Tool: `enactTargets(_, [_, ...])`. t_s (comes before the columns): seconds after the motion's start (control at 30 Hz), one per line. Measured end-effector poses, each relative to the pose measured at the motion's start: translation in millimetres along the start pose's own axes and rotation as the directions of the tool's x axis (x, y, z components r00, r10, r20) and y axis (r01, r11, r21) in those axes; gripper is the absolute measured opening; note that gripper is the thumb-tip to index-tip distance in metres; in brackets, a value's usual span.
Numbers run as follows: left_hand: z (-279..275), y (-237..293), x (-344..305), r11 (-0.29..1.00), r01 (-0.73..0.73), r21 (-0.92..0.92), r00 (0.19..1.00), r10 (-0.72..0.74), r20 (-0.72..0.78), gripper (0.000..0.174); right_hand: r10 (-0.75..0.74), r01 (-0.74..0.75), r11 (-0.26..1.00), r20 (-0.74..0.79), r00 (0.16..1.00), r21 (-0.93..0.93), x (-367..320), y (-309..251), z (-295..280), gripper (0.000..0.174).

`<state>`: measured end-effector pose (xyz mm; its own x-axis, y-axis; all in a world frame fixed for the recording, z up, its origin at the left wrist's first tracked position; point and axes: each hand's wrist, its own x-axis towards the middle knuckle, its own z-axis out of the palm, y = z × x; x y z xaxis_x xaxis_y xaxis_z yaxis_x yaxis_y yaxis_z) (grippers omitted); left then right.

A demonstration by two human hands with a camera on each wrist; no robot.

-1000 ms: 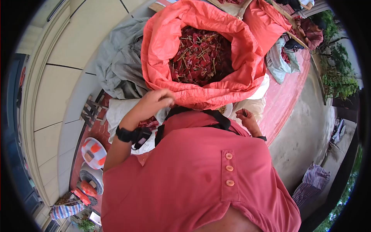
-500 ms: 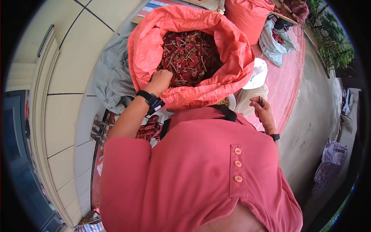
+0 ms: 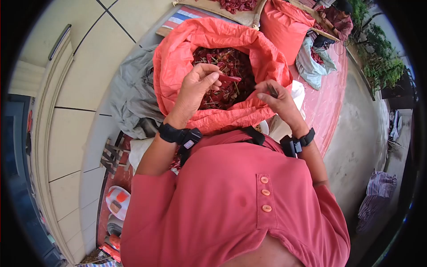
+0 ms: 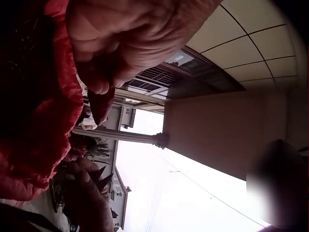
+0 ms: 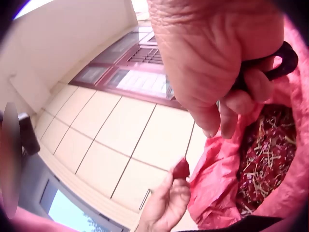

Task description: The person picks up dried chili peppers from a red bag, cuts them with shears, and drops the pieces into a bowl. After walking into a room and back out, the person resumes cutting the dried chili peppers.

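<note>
In the head view my left hand [image 3: 195, 86] pinches a dried red chili pepper [image 3: 230, 78] between thumb and fingers, above the mouth of a big red sack [image 3: 175, 51]. Inside the sack lie cut red chilies and pale stems [image 5: 268, 159]. My right hand [image 3: 279, 101] is at the sack's right side, a short gap from the pepper. It grips small scissors [image 3: 272, 91], whose black loop handle [image 5: 288, 62] shows in the right wrist view. Two pointed blades [image 4: 100, 178] stand apart in the left wrist view.
A second, full red sack [image 3: 284, 33] stands at the back, with a pale sack of red peppers [image 3: 313, 66] beside it. Another person [image 3: 341, 24] sits at the far right. A grey-green sack [image 3: 131, 89] lies at the left, near a tiled wall [image 3: 80, 80].
My left hand went into the sack and came up with a chili pepper. My right hand, with the scissors, moved from the right side in toward the sack's mouth.
</note>
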<state>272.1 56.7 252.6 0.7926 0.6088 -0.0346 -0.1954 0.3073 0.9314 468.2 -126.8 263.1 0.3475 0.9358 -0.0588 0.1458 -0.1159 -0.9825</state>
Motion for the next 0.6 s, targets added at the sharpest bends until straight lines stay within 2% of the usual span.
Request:
enactTargets(0.03, [4.8,1.8,-1.1,0.998,-0.012,-0.069,1.0,0.012,-0.007,0.017,0.023,-0.023,0.998,0.017,1.0,0.057,6.5,-6.2,8.4,0.021])
enactTargets(0.1, [11.6,4.2,-3.7,0.997,-0.04,-0.059,0.999,0.039,-0.016,0.017,0.065,-0.073,0.983,0.057,0.996,0.169,19.3,-23.2,23.7,0.023])
enactTargets(0.13, [15.4,6.1,-5.7,0.997,-0.068,-0.037,0.997,0.067,-0.024,0.017,0.016,-0.026,0.978,0.05,0.999,0.205,22.8,-35.0,31.8,0.021])
enactTargets(0.2, [18.4,11.4,-9.4,0.995,-0.097,0.0,0.995,0.097,-0.003,0.019,0.037,-0.046,0.986,0.06,0.998,0.159,29.2,-38.7,35.2,0.019])
enactTargets(0.23, [21.1,12.2,-11.3,0.987,-0.162,0.024,0.987,0.162,-0.009,0.021,0.051,-0.059,0.989,0.064,0.997,0.136,31.1,-39.6,37.6,0.018])
enactTargets(0.3, [28.9,11.4,-14.6,0.956,-0.284,0.073,0.958,0.286,-0.015,0.026,0.041,-0.06,0.977,0.095,0.995,0.203,32.5,-40.9,43.9,0.014])
enactTargets(0.33, [31.5,12.2,-18.6,0.952,-0.3,0.051,0.953,0.302,-0.018,0.036,0.067,-0.091,0.97,0.115,0.991,0.225,32.1,-41.2,46.1,0.013])
enactTargets(0.37, [34.5,14.6,-23.8,0.952,-0.297,0.07,0.953,0.3,-0.039,0.037,0.094,-0.125,0.96,0.132,0.987,0.249,30.4,-40.6,48.3,0.013])
enactTargets(0.6, [39.8,9.9,-35.2,0.938,-0.271,0.217,0.954,0.291,-0.07,0.036,0.06,-0.071,0.923,0.041,0.997,0.379,22.7,-43.6,65.3,0.014])
